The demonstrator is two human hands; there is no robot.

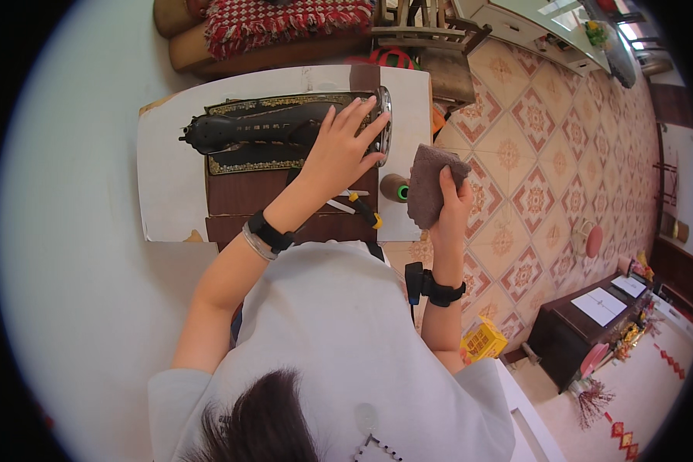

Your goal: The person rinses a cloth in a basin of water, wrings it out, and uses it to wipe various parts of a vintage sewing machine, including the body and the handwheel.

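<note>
A black sewing machine with gold floral trim stands on a white-and-brown sewing table. Over the right end of the machine, near its metal handwheel, my left hand is spread with its fingers apart; whether the fingertips touch the machine is unclear. My right hand grips a folded grey-brown cloth beyond the table's right edge. Between the hands, a brown thread cone with a green core lies on the table. Below my left wrist lie a screwdriver with a yellow-and-black handle and a pale, thin tool.
A brown sofa with a red-and-white fringed cover and a wooden chair stand beyond the table. On the right are patterned floor tiles, a yellow box and a dark cabinet.
</note>
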